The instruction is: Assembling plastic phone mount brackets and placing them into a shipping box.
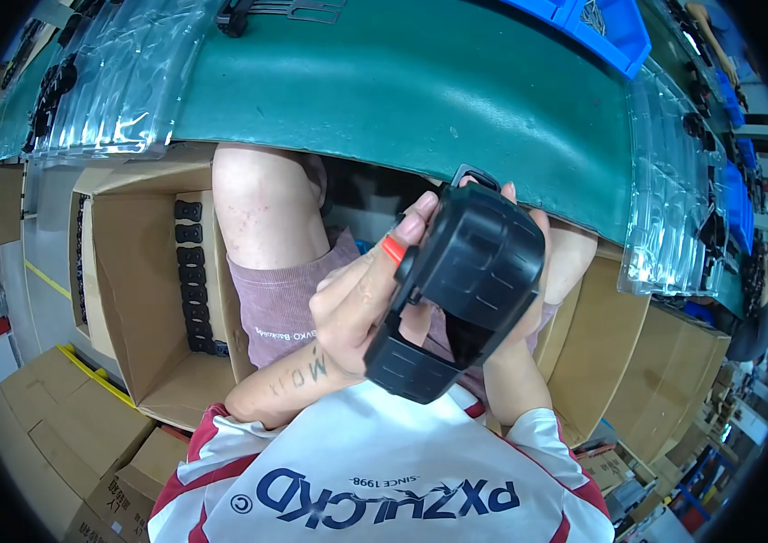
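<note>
Above my lap, at the table's near edge, I hold a black plastic housing [481, 249] tilted between both hands. It has a rounded, grooved body, a rectangular opening toward its lower end and a small loop at the top. My left hand [352, 303] grips its left side, the fingers closed along the edge and an orange band round one finger. On the far right side my right hand [529, 303] is wrapped round the housing; most of its fingers are hidden behind it.
A green-topped table [384, 100] spans the front. Clear plastic trays [117, 86] lie on its left, more clear trays [669, 190] on its right. A blue bin [615, 36] stands at the back. Beside my left leg, an open carton [135, 271] holds several black parts; another carton [619, 362] sits right.
</note>
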A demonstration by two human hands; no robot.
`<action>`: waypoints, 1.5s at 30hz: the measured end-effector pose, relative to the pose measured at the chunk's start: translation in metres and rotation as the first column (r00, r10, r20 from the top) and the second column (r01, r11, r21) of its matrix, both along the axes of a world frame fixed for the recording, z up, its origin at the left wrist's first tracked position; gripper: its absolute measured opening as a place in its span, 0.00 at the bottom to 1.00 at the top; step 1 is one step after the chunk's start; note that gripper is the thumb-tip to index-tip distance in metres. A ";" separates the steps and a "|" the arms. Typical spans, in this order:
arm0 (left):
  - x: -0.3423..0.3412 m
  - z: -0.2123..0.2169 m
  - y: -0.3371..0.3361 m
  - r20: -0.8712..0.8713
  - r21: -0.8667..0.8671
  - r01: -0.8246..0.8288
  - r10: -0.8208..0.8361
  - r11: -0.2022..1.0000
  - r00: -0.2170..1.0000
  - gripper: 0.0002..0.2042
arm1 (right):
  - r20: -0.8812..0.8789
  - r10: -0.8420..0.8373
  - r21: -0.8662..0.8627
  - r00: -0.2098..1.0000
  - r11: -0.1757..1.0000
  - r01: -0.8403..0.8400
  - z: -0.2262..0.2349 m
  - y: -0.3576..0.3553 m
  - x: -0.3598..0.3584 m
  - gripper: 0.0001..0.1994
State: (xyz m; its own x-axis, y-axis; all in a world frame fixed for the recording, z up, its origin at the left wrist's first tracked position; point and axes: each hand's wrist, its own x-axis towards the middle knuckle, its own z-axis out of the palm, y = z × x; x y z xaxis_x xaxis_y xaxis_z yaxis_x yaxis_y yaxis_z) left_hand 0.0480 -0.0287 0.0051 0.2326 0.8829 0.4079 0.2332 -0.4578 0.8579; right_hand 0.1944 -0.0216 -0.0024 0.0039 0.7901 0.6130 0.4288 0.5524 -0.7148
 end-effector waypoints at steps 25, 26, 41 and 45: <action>-0.038 -0.015 0.029 0.752 -0.506 0.510 0.067 0.696 0.655 0.19 | -0.165 0.261 -0.590 0.951 0.747 -0.308 0.033 0.027 0.008 0.07; -0.039 -0.017 0.030 0.775 -0.495 0.557 0.050 0.667 0.630 0.19 | -0.187 0.269 -0.585 0.945 0.742 -0.328 0.031 0.027 0.008 0.07; -0.017 0.001 0.028 0.398 -0.559 0.242 0.000 0.793 0.917 0.15 | -0.536 0.010 -0.292 0.844 0.936 -0.196 0.025 0.023 -0.003 0.09; 0.006 0.006 0.030 0.538 -0.233 0.219 -0.062 0.947 0.841 0.15 | -0.549 0.107 -0.105 0.829 0.975 -0.196 0.019 0.019 -0.012 0.12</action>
